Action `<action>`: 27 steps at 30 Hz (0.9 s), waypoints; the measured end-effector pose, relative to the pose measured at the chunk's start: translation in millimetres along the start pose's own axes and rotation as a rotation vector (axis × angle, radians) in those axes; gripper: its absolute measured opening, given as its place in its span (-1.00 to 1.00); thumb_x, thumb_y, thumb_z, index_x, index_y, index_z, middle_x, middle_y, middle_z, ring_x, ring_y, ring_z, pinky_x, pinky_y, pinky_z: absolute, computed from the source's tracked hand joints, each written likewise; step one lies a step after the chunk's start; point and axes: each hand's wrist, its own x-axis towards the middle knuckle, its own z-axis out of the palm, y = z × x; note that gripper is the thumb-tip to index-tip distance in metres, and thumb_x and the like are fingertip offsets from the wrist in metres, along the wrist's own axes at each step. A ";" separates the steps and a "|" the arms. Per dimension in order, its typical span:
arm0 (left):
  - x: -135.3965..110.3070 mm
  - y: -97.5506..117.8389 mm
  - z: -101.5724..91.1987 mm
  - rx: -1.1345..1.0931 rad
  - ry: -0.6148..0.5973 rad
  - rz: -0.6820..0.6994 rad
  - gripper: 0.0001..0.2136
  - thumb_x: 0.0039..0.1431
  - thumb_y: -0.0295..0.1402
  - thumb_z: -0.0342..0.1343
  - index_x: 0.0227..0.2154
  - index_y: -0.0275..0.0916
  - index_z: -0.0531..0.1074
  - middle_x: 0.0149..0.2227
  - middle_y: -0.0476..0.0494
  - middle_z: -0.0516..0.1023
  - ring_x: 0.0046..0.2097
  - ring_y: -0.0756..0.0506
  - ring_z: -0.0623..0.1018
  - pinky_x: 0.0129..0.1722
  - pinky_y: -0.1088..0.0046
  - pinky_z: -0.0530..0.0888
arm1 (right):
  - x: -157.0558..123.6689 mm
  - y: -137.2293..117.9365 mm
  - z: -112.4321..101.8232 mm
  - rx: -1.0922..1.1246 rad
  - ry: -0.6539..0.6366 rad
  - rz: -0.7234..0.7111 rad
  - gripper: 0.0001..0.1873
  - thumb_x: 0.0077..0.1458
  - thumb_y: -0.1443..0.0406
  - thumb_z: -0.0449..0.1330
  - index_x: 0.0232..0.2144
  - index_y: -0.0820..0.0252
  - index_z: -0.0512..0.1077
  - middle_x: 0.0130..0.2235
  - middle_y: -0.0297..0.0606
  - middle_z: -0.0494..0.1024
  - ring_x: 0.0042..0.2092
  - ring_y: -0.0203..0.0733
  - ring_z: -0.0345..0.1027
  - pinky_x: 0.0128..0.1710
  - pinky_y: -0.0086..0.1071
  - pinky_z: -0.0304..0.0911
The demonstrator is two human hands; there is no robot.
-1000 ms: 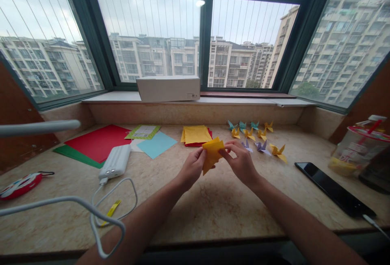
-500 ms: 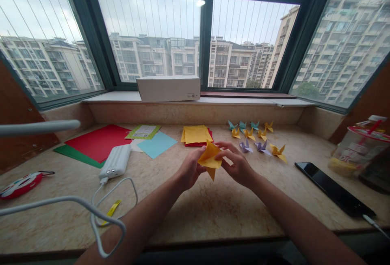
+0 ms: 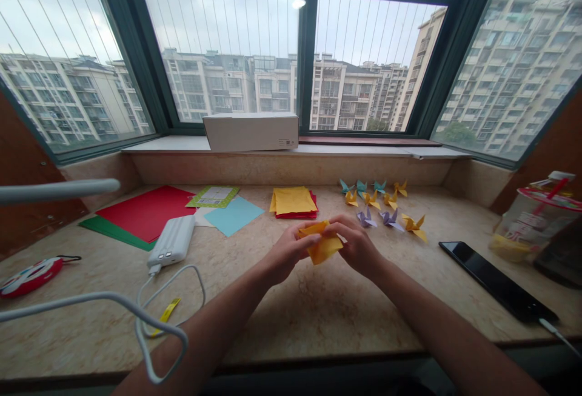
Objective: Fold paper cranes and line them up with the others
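A partly folded sheet of yellow origami paper [image 3: 324, 250] is held above the counter between both hands. My left hand [image 3: 287, 253] grips its left side, thumb lying across the top. On the opposite side, my right hand [image 3: 357, 244] pinches the paper near its upper right edge, with some fingertips hidden behind it. Just beyond the hands lies a stack of yellow paper [image 3: 293, 201] on red paper [image 3: 296, 215]. Folded paper cranes stand in rows to the right: teal ones [image 3: 361, 188], yellow ones [image 3: 371, 200] and purple ones [image 3: 390, 220].
Left are red sheets [image 3: 145, 211], a green sheet [image 3: 118, 232], a light blue sheet [image 3: 234, 216] and a white power bank [image 3: 171, 241] with a looping cable [image 3: 136, 311]. A phone [image 3: 495, 281] and a plastic cup [image 3: 521, 226] sit right. A white box [image 3: 250, 132] rests on the sill.
The yellow paper has been turned and its flaps lie differently; the point that hung downward no longer shows. My left thumb now lies over it, and my right hand has shifted slightly.
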 end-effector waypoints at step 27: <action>10.2 -25.8 -6.8 1.059 0.284 0.688 -0.53 0.21 -0.56 -0.02 0.18 -0.20 0.33 0.34 -0.29 0.14 0.35 -0.27 0.16 0.29 0.04 0.18 | 3.6 -23.0 29.4 0.355 0.137 0.598 -0.71 0.05 0.23 0.22 -0.20 0.10 0.22 -0.27 -0.22 0.58 -0.25 -0.06 0.54 -0.27 -0.22 0.42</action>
